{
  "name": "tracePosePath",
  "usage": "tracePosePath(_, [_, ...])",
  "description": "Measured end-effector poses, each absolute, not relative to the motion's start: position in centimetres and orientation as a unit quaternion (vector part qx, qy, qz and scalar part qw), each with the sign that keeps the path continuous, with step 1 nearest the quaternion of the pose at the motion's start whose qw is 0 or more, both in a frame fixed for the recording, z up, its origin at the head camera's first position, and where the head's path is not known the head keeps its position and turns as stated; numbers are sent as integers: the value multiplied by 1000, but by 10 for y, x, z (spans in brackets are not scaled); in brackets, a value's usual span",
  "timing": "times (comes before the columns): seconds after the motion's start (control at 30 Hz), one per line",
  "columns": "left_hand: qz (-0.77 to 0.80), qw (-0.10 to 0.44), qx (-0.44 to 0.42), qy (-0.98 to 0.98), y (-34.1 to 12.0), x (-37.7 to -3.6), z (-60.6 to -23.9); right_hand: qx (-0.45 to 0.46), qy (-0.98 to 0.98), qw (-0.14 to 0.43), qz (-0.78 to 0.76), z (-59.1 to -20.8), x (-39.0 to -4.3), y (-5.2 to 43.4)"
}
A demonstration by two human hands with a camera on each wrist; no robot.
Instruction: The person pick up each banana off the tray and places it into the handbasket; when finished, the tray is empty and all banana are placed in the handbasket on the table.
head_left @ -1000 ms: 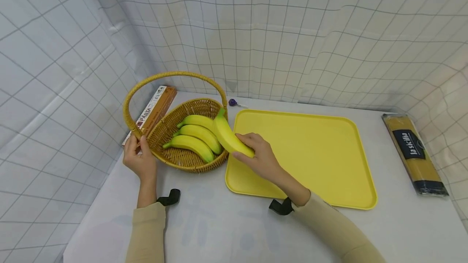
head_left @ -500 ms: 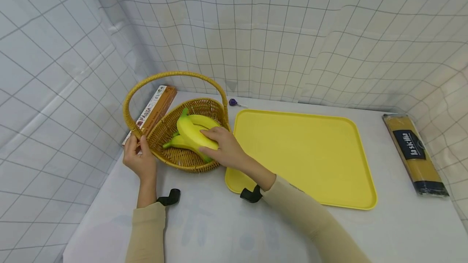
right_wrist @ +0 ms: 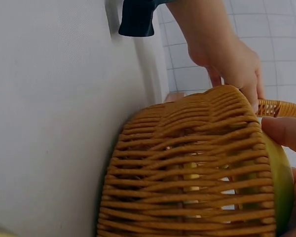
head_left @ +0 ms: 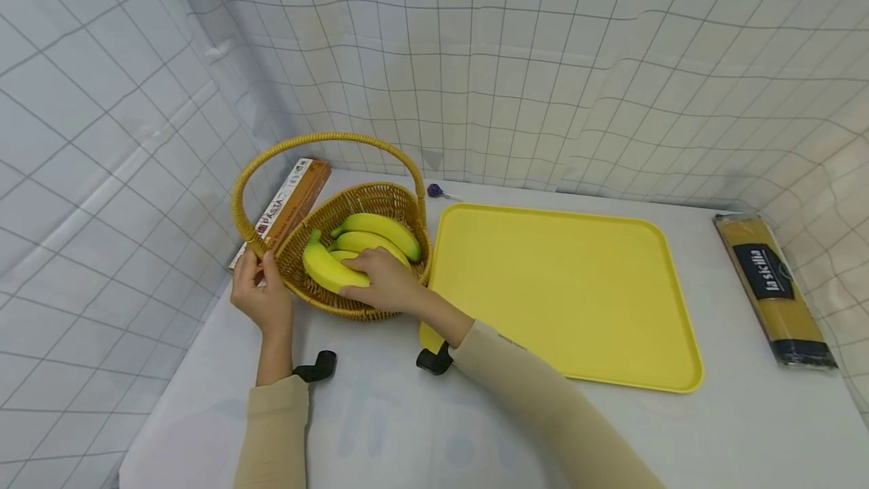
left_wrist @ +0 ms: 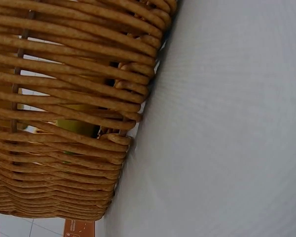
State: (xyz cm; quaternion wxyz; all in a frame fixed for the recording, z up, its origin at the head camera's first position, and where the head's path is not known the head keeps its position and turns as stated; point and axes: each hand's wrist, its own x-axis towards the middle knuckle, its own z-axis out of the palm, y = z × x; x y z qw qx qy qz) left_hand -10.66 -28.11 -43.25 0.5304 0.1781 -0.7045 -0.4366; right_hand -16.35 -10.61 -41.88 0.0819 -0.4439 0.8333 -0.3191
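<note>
In the head view my right hand (head_left: 387,284) holds a yellow banana (head_left: 322,266) low inside the wicker basket (head_left: 385,197), near its front rim. Several bananas lie together there, two behind (head_left: 380,229) in plain sight and another mostly hidden beneath the held one. My left hand (head_left: 263,299) pinches the basket at its left rim, where the tall handle (head_left: 326,138) joins. Only the woven side of the basket (left_wrist: 64,89) fills the left wrist view. From the right wrist, my thumb (right_wrist: 288,132) shows against the banana (right_wrist: 281,173) just past the rim.
A yellow tray (head_left: 563,285) lies right of the basket. Behind the basket's left side is a pasta box (head_left: 299,198), and a purple lollipop (head_left: 436,191) lies at the back. A black-labelled pasta packet (head_left: 774,289) lies at the far right. Gridded white curtain (head_left: 529,59) surrounds the table.
My right hand has carried the banana leftward from above the basket's right rim down into its front part. The left hand keeps its grip at the basket's left side.
</note>
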Motion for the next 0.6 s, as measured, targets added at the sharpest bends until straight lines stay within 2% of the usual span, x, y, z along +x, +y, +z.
tracePosePath(0.6, [-443,537,168,-698,-282,-107,-434,-402,871,104,-261,-429,-161,-118])
